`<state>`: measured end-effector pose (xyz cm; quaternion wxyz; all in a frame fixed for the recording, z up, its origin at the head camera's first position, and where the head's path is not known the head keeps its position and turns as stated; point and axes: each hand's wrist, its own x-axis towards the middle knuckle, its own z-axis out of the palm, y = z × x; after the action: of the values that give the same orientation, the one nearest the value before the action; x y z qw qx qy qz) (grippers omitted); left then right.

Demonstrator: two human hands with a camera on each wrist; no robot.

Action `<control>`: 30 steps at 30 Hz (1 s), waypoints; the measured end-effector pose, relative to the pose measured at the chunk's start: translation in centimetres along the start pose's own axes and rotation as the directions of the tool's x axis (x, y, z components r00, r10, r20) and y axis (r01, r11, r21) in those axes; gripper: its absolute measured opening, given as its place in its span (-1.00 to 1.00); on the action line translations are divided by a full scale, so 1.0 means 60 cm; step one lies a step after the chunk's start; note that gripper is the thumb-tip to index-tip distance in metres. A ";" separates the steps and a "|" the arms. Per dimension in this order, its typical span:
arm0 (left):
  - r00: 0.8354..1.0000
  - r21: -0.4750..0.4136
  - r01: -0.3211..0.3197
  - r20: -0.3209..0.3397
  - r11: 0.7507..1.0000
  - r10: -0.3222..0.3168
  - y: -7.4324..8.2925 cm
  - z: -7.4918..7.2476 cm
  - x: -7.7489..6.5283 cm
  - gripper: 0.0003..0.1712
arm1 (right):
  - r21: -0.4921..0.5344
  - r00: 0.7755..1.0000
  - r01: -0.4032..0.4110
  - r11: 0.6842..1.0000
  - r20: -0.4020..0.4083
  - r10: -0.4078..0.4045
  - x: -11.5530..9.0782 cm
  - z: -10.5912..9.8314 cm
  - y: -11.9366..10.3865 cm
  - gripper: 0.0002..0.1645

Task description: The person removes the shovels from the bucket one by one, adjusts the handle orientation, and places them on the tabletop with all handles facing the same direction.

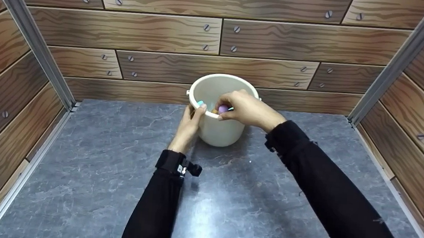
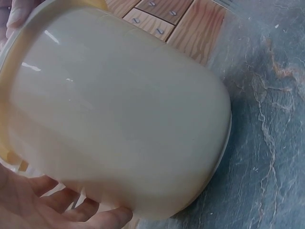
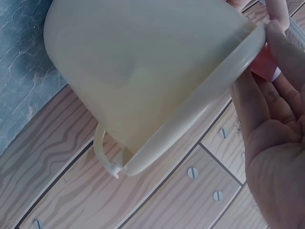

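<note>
A cream plastic bucket [image 1: 218,133] stands upright near the back wall. My left hand [image 1: 188,126] grips its left side, thumb over the rim and fingers on the outer wall [image 2: 119,114]. A small turquoise piece [image 1: 200,103] shows at the left thumb. My right hand [image 1: 245,106] reaches over the front right rim, with its fingers curled inside and its thumb at the rim [image 3: 190,117]. Within those fingers is a small purple rounded object [image 1: 223,109], which looks pinkish [image 3: 265,63] in the right wrist view. An orange bit [image 1: 215,111] lies beside it; the bucket's bottom is hidden.
A grey marbled floor surface [image 1: 107,171] spreads around the bucket. Wood-patterned panels [image 1: 158,33] with printed screws form the back and sides, joined by grey metal corner posts [image 1: 31,38]. The bucket's handle [image 3: 100,148] hangs at its side.
</note>
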<state>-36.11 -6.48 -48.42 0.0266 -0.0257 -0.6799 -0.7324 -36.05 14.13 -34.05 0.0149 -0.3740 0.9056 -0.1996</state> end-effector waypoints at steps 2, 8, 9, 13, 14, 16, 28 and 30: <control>1.000 0.000 0.009 -0.002 1.000 -0.009 0.000 0.000 0.000 0.00 | -0.003 1.000 0.004 1.000 -0.006 -0.004 -0.002 -0.002 0.001 -0.81; 1.000 -0.022 0.016 -0.006 1.000 -0.016 0.001 0.000 -0.002 0.03 | -0.024 0.999 0.010 1.000 -0.033 -0.010 -0.005 -0.006 -0.001 -0.81; 1.000 -0.026 0.015 -0.006 1.000 -0.015 0.001 0.001 -0.002 0.03 | -0.024 0.999 0.005 1.000 -0.036 -0.006 -0.006 -0.007 -0.002 -0.80; 1.000 -0.031 0.012 -0.005 0.999 -0.012 0.000 0.000 0.000 0.03 | -0.006 0.998 -0.020 1.000 -0.059 0.020 -0.008 -0.014 -0.002 -0.75; 1.000 -0.026 0.011 -0.006 1.000 -0.012 0.000 0.000 0.000 0.03 | 0.004 0.998 -0.027 1.000 -0.065 0.027 -0.009 -0.016 -0.002 -0.75; 1.000 -0.003 0.012 -0.012 1.000 -0.012 -0.001 0.000 0.001 0.05 | 0.025 0.996 -0.038 0.999 -0.075 0.040 -0.010 -0.021 -0.002 -0.76; 1.000 -0.052 0.007 0.009 0.999 -0.006 0.000 0.001 -0.002 0.06 | 0.020 0.989 -0.055 0.998 -0.140 0.057 -0.018 -0.046 -0.007 -0.80; 1.000 -0.043 0.001 0.002 0.999 -0.001 -0.001 0.001 -0.001 0.05 | 0.011 0.986 -0.061 0.998 -0.154 0.062 -0.018 -0.051 -0.009 -0.81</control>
<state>-36.04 -6.40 -48.47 0.0248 -0.0266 -0.6640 -0.7469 -35.43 15.61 -31.18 -0.0480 -0.3294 0.9144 -0.2305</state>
